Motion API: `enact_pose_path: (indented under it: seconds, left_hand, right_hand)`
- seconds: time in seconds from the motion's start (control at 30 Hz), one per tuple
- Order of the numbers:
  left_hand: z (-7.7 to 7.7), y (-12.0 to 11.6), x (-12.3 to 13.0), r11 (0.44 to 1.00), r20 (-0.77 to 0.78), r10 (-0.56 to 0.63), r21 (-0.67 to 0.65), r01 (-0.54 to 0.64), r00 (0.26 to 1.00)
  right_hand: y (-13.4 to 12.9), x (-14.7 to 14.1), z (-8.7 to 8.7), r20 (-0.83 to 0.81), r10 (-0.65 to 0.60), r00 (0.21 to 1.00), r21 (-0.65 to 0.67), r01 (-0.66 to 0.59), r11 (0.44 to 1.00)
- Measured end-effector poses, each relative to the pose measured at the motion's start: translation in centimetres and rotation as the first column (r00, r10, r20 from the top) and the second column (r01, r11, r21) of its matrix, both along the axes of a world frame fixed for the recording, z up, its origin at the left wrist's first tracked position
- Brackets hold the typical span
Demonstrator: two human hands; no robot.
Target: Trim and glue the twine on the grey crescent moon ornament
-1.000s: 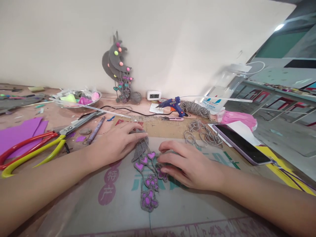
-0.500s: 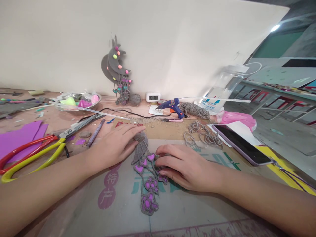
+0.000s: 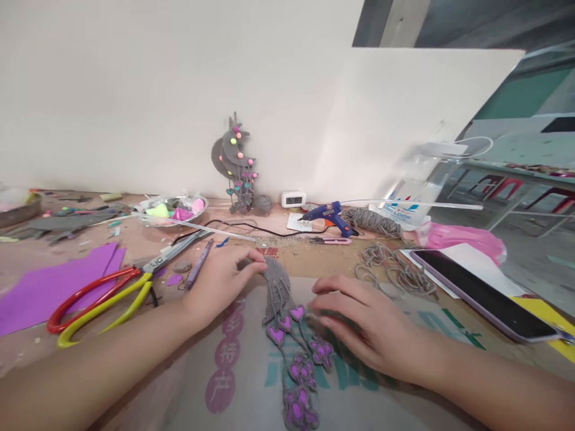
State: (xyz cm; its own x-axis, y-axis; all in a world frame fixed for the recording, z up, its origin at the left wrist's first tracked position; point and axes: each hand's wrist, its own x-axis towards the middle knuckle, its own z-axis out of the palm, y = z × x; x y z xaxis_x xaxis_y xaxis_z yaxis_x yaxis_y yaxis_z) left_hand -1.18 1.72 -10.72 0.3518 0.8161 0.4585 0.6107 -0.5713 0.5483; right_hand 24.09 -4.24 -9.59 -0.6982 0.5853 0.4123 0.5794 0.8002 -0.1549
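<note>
A grey crescent-shaped hanging ornament [image 3: 277, 287] wound with yarn lies on the plastic-covered board. From its lower end run cords with purple hearts [image 3: 275, 336] and purple-and-grey flower pieces [image 3: 300, 409]. At the crescent's upper left edge, my left hand [image 3: 220, 281] has its thumb and index finger pinched together. To the right of the cords my right hand [image 3: 363, 320] hovers, fingers apart and slightly curled, holding nothing. A similar grey moon ornament [image 3: 233, 152] with coloured balls stands against the wall.
Large scissors [image 3: 153, 266] with red and yellow handles lie left, near purple sheets [image 3: 58, 287] and a purple pen [image 3: 200, 266]. Behind are a foil dish [image 3: 204, 209], clock [image 3: 293, 199], blue glue gun [image 3: 330, 215] and grey yarn [image 3: 377, 222]. A phone [image 3: 480, 293] lies right.
The view has shifted, so everything sits lower and further right. My right hand has drawn away from the flower pieces, uncovering them. My left fingers have moved up to the crescent's edge.
</note>
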Motion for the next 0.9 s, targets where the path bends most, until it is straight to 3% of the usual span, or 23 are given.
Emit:
enact_pose_path:
  seconds: [0.13,0.37,0.57,0.7,0.9]
  left_hand:
    - [0.0,-0.1,0.1,0.992,-0.076,-0.087,0.089,0.094,0.993]
    - [0.0,0.1,0.1,0.981,-0.174,-0.120,0.130,0.143,0.977]
    - [-0.4,-0.4,0.2,0.930,-0.247,-0.185,0.269,0.251,0.951]
    - [-0.3,-1.0,0.3,0.904,-0.346,-0.249,0.251,0.345,0.905]
    - [-0.4,-1.0,0.3,0.891,-0.402,-0.255,0.256,0.375,0.879]
  right_hand:
    - [0.5,-0.3,-0.1,0.004,-0.022,1.000,-0.058,0.022,0.998]
    - [0.3,-0.6,-0.1,0.023,0.024,0.999,-0.075,-0.022,0.997]
    - [0.5,-0.5,-0.3,0.021,0.019,1.000,-0.093,-0.017,0.995]
    - [0.4,-0.5,-0.4,0.018,0.023,1.000,-0.102,-0.021,0.995]
    - [0.3,-0.7,-0.3,0.039,0.102,0.994,-0.124,-0.096,0.988]
